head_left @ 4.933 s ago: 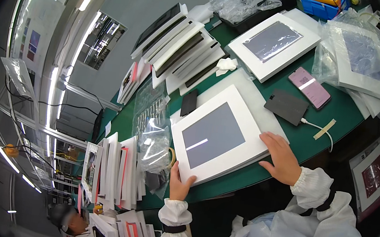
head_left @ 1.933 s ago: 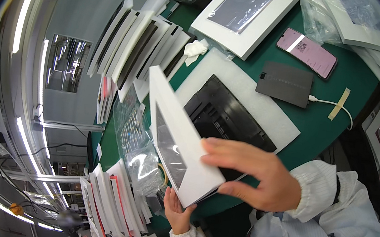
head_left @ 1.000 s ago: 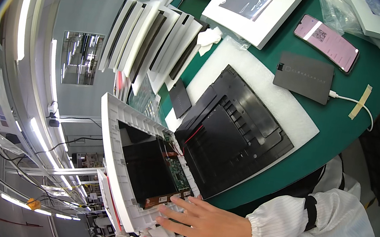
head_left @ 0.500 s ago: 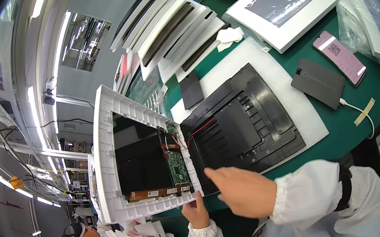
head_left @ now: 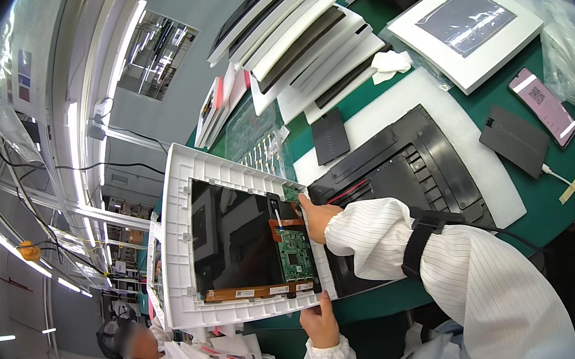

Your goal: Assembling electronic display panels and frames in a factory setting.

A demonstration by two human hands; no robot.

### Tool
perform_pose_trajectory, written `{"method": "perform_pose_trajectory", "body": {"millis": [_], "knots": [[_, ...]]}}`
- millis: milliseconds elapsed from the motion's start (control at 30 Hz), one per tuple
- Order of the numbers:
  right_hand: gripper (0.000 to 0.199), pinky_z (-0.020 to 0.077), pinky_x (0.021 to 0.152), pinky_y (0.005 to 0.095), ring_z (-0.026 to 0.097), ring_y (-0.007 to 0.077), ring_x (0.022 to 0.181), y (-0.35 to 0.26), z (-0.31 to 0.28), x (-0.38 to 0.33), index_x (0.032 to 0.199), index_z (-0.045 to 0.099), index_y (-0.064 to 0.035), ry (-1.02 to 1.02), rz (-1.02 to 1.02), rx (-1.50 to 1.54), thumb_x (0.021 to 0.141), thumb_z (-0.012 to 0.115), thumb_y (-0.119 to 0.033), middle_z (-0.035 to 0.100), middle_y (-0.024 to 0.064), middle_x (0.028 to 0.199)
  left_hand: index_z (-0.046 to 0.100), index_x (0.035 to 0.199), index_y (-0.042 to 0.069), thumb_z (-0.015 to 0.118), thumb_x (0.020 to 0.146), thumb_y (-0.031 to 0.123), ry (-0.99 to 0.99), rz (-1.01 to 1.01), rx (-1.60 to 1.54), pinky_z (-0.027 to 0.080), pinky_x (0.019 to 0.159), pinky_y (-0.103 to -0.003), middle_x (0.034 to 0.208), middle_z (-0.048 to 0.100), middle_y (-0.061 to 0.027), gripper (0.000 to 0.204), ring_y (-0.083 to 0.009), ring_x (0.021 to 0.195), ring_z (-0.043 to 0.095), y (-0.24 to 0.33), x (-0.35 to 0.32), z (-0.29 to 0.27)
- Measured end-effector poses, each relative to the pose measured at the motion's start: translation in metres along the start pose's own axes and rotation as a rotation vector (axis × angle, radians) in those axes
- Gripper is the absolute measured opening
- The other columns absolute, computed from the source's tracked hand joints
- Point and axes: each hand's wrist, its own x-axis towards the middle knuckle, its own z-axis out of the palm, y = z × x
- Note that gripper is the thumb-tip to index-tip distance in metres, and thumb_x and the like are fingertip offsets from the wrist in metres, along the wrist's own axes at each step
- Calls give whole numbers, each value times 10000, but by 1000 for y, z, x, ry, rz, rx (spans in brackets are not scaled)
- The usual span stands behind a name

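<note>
"How far along is it?"

"It's open. The white front frame [head_left: 178, 238] is off the black back shell [head_left: 403, 182] and tilted beside it, its inner face showing the dark panel [head_left: 235, 245] and green circuit board [head_left: 296, 255]. Opening looks done to me; closing the halves is left, I'd judge."

"Anything joining them?"

"There are red wires [head_left: 348, 192] at the shell, but the right hand [head_left: 317, 220] hides where they end."

"What's that hand doing?"

"Its index finger stretches to the small green board [head_left: 290, 194] at the frame's inner corner, touching or just beside it. The other fingers are mostly hidden, so I can't tell whether it pinches anything."

"And the left hand [head_left: 321, 323]?"

"Pinching the frame's near corner, thumb over the edge, fingers mostly out of sight beneath."

"So where's the frame, from the hands?"

"Mostly to their left: in the left one's grip, and right by the right one's fingertip. The shell lies beyond the right sleeve [head_left: 374, 238], on the white foam sheet [head_left: 500, 189]."
</note>
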Motion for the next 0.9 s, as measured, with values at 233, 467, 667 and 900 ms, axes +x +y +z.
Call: {"method": "perform_pose_trajectory", "body": {"millis": [233,467,667,900], "knots": [[725,453,786,416,595,355,911,0,3,24,1412,173,-165,99,14,60,781,519,-78,618,193,998,559,885,-83,609,847,147,11,-7,14,438,617,-262,785,613,-96,238,-131,683,553,-8,1,1],[746,460,770,417,603,356,891,-1,2,26,1424,142,-224,106,-8,52,797,523,-90,627,198,965,558,835,-86,608,851,165,0,-44,59,426,578,-263,735,607,-94,256,-121,634,536,2,-1,1],[743,465,742,424,613,355,862,-3,0,23,1427,122,-239,97,-2,41,806,507,-102,628,208,947,553,819,-85,605,852,165,-12,-30,51,416,559,-262,715,600,-85,257,-117,616,525,4,-1,0],[742,470,723,418,619,356,834,3,6,27,1424,127,-243,128,-26,20,803,507,-103,631,202,927,559,853,-92,594,855,146,-14,-22,61,424,571,-269,732,608,-92,240,-128,625,536,7,-1,1]]}}
